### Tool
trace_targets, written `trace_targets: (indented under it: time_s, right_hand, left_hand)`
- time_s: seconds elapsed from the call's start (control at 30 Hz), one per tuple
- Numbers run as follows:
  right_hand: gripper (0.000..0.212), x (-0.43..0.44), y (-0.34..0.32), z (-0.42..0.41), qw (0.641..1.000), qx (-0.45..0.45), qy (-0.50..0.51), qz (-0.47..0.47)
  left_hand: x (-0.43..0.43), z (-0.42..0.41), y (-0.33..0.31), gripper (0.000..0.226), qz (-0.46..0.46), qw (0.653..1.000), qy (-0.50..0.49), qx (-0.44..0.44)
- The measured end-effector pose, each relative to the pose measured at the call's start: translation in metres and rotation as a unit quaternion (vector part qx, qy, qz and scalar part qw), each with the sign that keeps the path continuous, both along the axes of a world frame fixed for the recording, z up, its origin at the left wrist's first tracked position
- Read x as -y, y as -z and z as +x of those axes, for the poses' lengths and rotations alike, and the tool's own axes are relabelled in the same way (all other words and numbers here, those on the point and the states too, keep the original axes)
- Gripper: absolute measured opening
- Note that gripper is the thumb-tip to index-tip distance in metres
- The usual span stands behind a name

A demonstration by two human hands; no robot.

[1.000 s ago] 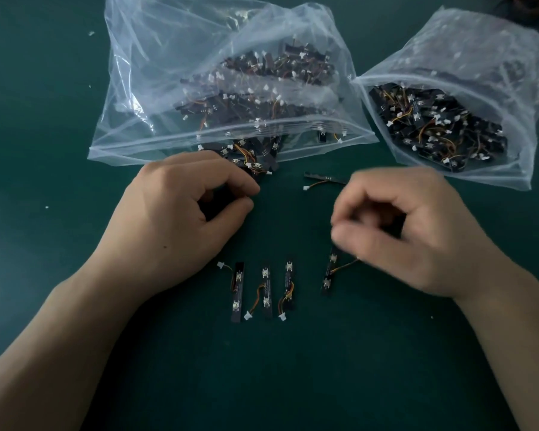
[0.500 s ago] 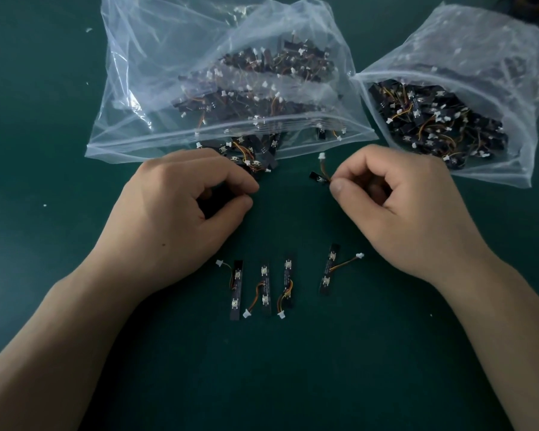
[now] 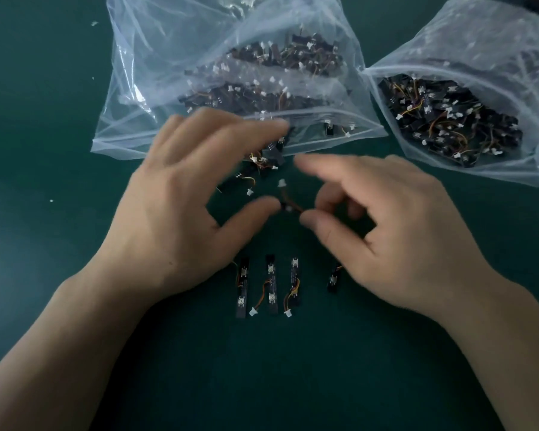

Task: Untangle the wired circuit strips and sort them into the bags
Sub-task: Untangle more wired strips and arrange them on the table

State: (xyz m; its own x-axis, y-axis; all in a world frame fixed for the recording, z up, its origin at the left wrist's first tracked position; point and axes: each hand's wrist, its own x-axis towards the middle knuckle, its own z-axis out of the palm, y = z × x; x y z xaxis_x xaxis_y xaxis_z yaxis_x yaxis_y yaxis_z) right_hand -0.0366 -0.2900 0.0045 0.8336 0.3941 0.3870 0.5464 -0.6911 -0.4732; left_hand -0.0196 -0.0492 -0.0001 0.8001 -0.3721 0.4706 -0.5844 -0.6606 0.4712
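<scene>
Seen from the head camera looking down at a dark green table (image 3: 44, 135), two bare hands work over small black circuit strips with orange wires and white plugs. The left hand (image 3: 181, 194) is spread wide, its blurred fingers straight and reaching over a small tangle of strips (image 3: 263, 160) that spills from the mouth of the left bag (image 3: 168, 73); it grips nothing. The right hand (image 3: 386, 219) is half open, forefinger straight, the other fingers loosely curled. Between the two thumbs sits one loose wired strip (image 3: 288, 204); its wire reaches the right thumb tip, but blur hides whether it is pinched. The left bag, clear plastic, lies flat and holds many strips. The right bag (image 3: 479, 42), also clear, sits well apart at the upper right, its mouth open towards the hands and full of strips. Nearer the person, three sorted strips (image 3: 272, 284) lie side by side in a row, with a fourth strip (image 3: 333, 279) just beside them, partly under the right hand.
</scene>
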Motion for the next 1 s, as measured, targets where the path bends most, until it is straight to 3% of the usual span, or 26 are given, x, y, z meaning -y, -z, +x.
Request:
trace_targets:
  time_s: [0.1,0.23,0.5,0.77,1.0]
  right_hand:
    - [0.025,-0.011,0.002,-0.007,0.999,0.05,-0.017,-0.011]
    - [0.006,-0.015,0.0,-0.009,0.998,-0.003,0.014,0.058]
    - [0.008,-0.016,-0.002,-0.009,0.989,-0.094,-0.005,0.112]
    - [0.01,-0.014,-0.002,-0.009,0.98,-0.116,-0.032,0.156]
    - [0.013,-0.012,0.001,-0.006,0.971,-0.162,-0.032,0.171]
  left_hand:
    - [0.005,-0.001,0.003,0.041,0.022,0.998,0.063,0.016]
    - [0.002,0.001,0.006,0.015,-0.021,0.997,0.08,-0.007]
    - [0.002,0.003,0.007,0.011,-0.059,0.995,0.075,-0.026]
    - [0.002,0.0,0.003,0.014,-0.073,0.994,0.053,-0.069]
    - [0.001,0.0,0.002,0.008,-0.037,0.997,0.045,-0.054]
